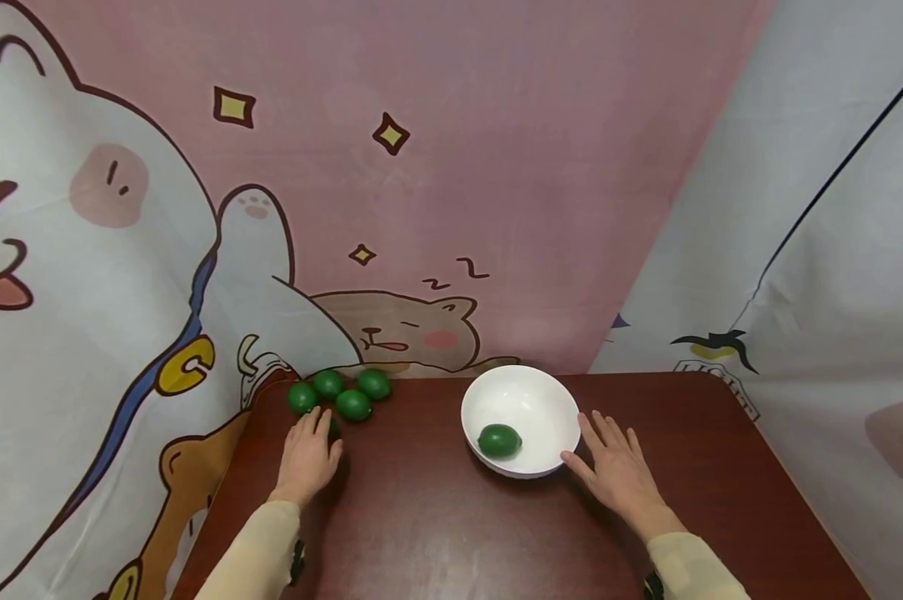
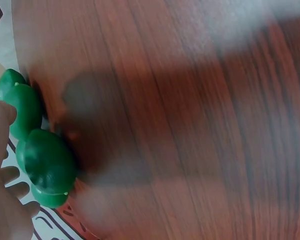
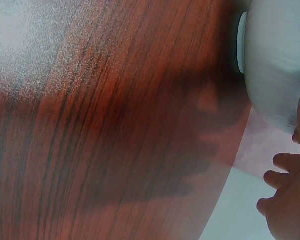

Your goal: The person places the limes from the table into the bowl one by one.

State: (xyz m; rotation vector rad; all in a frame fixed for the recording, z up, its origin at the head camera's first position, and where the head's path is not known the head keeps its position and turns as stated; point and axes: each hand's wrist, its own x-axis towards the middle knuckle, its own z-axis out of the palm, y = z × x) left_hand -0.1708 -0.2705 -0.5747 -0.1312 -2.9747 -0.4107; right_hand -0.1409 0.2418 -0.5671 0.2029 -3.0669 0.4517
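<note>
Arching over a glossy green, lime-shaped fruit (image 1: 334, 430) well to the left of the smooth, white, round bowl (image 1: 545, 412), the left hand (image 1: 305, 458) has its fingers loosely extended and thumb apart; whether they touch that fruit I cannot tell. Just right of the bowl, the right hand (image 1: 622, 475) is spread, thumb and fingertips at the outer wall, apparently to steady it, though actual contact is hard to confirm. Inside the bowl, low on the near left of its floor, lies one more green lime (image 1: 500, 441), probably settled there by the curved sides. Four loose limes (image 1: 354, 405) sit in a close cluster left of the bowl and toward the far edge, perhaps grouped to be within the left hand's reach. Under the bowl spreads the dark red-brown, wood-grained worktop (image 1: 436, 525); behind it hangs a pink and white cartoon-printed cloth (image 1: 556, 208). Only the head view shows the lime inside the bowl; the right wrist view instead reveals the bowl's low foot (image 3: 241, 44), while the left wrist view shows limes overlapping at the frame's edge.
</note>
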